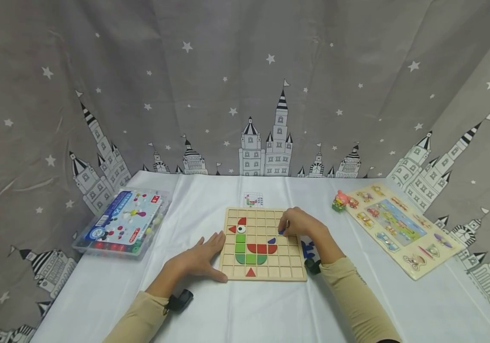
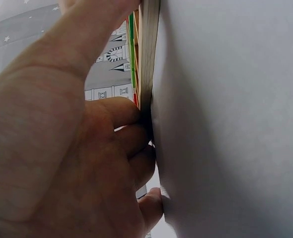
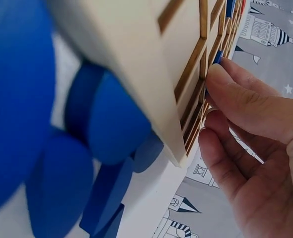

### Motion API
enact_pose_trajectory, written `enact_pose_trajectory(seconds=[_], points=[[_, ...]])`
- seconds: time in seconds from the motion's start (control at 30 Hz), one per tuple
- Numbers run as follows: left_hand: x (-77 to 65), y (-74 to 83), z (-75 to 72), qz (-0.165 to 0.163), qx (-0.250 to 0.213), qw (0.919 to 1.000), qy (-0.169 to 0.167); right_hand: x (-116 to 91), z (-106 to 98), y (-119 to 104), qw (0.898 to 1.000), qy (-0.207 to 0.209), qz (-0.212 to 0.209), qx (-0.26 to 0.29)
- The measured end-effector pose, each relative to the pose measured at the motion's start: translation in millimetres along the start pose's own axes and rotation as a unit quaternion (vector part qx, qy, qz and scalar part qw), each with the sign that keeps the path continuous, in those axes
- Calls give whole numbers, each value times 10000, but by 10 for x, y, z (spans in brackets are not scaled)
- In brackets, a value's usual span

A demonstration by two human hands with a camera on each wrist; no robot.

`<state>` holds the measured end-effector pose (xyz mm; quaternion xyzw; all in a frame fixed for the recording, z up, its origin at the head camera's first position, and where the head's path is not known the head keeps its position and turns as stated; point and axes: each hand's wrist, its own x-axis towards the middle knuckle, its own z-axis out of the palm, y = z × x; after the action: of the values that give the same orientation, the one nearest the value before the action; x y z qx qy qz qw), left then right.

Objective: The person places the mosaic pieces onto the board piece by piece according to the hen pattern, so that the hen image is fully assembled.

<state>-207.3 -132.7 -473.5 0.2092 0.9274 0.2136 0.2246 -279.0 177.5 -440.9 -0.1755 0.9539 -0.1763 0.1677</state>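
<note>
A square wooden grid board (image 1: pixel 285 271) lies on the white cloth. Coloured pieces form a bird on it: a white eye piece (image 1: pixel 241 229), green neck and belly pieces (image 1: pixel 240 243), red half-round pieces (image 1: pixel 262 248) and a red triangle (image 1: pixel 250 272). One blue leaf-shaped piece (image 1: pixel 272 241) sits to the right of the neck. My right hand (image 1: pixel 299 222) pinches another blue piece (image 3: pixel 218 57) between thumb and index finger, low over the upper right cells. At the board's left edge rests my left hand (image 1: pixel 201 258), fingers extended, thumb by the lower left corner.
Loose blue pieces (image 3: pixel 119 116) lie beside the board's right edge. A small pattern card (image 1: pixel 253 199) is behind the board. At left sits a clear plastic box (image 1: pixel 125 221); at right, a picture puzzle board (image 1: pixel 403 228) and a small pink-and-green figurine (image 1: pixel 340 201).
</note>
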Motion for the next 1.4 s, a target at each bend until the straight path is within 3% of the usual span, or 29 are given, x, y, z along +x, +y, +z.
enact_pose_trajectory(seconds=[0.57,0.87,1.23,1.4], points=[[21,21,-56,27,60,10000,-63,-56,-93,67,9998,124,99,-102],[28,-13,-27,-38,-2,10000,-55,-190,-68,262,9983,140,422,368],[-11,-25,-13,205,-60,9998,-60,-371,-14,474,9968,249,313,690],[5,-14,-9,129,-36,9999,-38,-446,-15,550,9965,225,289,758]])
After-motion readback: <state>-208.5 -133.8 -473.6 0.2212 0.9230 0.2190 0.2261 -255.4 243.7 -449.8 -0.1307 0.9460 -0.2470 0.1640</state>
